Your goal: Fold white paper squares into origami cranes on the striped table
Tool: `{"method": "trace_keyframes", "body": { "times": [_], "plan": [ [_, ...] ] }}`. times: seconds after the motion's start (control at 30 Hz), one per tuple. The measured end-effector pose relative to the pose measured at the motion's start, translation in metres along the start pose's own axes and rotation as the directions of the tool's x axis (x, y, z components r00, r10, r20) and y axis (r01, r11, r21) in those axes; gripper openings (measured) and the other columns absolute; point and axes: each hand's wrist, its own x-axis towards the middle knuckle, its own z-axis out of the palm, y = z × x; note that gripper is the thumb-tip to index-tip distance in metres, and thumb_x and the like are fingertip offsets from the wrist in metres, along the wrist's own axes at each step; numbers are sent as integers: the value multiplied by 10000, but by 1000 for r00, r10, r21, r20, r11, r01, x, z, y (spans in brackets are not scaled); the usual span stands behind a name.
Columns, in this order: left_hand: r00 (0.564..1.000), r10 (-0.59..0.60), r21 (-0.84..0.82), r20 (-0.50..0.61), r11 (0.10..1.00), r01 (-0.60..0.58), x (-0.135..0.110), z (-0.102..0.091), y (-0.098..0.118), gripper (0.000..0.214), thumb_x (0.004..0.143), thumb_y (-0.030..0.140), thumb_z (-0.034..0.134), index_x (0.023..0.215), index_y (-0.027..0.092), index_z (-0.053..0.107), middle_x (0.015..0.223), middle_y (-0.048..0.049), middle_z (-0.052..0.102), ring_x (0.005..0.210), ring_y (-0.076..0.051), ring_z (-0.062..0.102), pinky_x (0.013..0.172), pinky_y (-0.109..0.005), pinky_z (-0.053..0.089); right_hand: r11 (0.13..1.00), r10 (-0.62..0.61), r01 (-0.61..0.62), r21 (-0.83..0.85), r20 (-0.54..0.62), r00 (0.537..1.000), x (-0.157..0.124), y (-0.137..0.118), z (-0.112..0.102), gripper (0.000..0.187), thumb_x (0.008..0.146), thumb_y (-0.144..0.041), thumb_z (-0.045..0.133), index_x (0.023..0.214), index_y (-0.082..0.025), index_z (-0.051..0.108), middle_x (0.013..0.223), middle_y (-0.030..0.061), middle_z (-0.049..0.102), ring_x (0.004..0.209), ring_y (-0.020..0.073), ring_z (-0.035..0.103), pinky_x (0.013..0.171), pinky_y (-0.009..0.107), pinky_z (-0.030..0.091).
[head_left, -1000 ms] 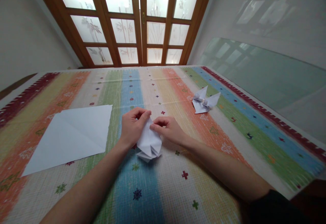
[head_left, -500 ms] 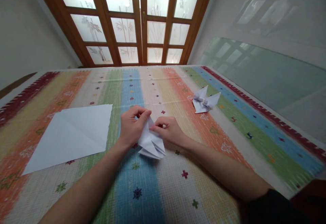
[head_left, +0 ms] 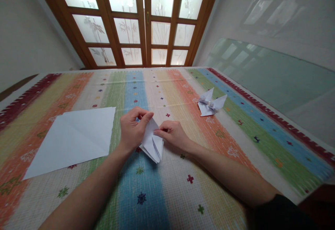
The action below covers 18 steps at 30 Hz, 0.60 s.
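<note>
At the middle of the counter [head_left: 162, 195], on its striped cloth, a folded paper [head_left: 153, 145] stood tilted between both hands, its lower point touching the cloth. The left hand [head_left: 132, 130] was closed around the paper's upper left edge, thumb and fingers pinching it. The right hand [head_left: 171, 134] gripped the right edge with curled fingertips.

The stacked flaps looked thin and springy. If either pinch loosened, they would probably fan open, and uneven pressure could set a crease off its line or tear the narrow tip. The woven cloth gave little firm backing, so a fold pressed against it might come out soft.

Much of the paper's top was covered by the left hand, so I could not tell which layers each hand held or how the inner folds lay. A flat sheet [head_left: 75, 137] lay well apart on the left, its creases faint. A small paper figure [head_left: 209, 104] farther right was too small to read. The right sleeve was cut off at the frame's corner.
</note>
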Motion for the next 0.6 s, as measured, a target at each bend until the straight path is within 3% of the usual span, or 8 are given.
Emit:
{"method": "trace_keyframes", "body": {
  "times": [0.17,0.23,0.33,0.47,0.6],
  "plan": [
    [993,91,37,75,995,-94,1,-2,0,223,841,315,646,649,203,637,638,14,647,605,-121,559,625,-250,454,999,-11,9,-39,-50,999,-1,6,1,208,830,-264,681,640,-181,664,625,-16,615,588,96,510,612,242,359],
    [980,123,24,158,991,-128,4,-6,-7,214,850,398,647,771,201,669,744,-12,688,675,-138,594,663,-265,477,998,-29,24,-56,-90,996,0,11,-1,186,838,-250,665,665,-182,672,641,-12,623,604,100,523,618,241,370],
    [950,162,38,269,983,-178,4,-18,-26,459,787,543,695,1072,187,647,920,-58,709,747,-166,629,683,-296,509,988,-119,104,-114,-134,984,-1,19,-6,158,844,-209,640,693,-175,677,646,-7,623,612,108,532,620,243,384],
    [852,243,169,463,920,-354,-10,-33,-52,439,808,516,695,1092,183,662,1006,-93,701,875,-212,654,790,-377,537,927,-320,295,-232,-78,944,-6,30,-13,143,867,-174,594,765,-167,694,724,31,664,697,137,583,660,257,428],
    [730,274,188,626,856,-482,-30,-37,-62,400,898,466,600,1177,184,642,1104,-114,711,990,-251,663,855,-443,537,798,-526,510,-322,44,850,-12,35,-12,166,914,-171,542,901,-169,708,800,60,705,746,153,603,684,268,463]
  ]
}}
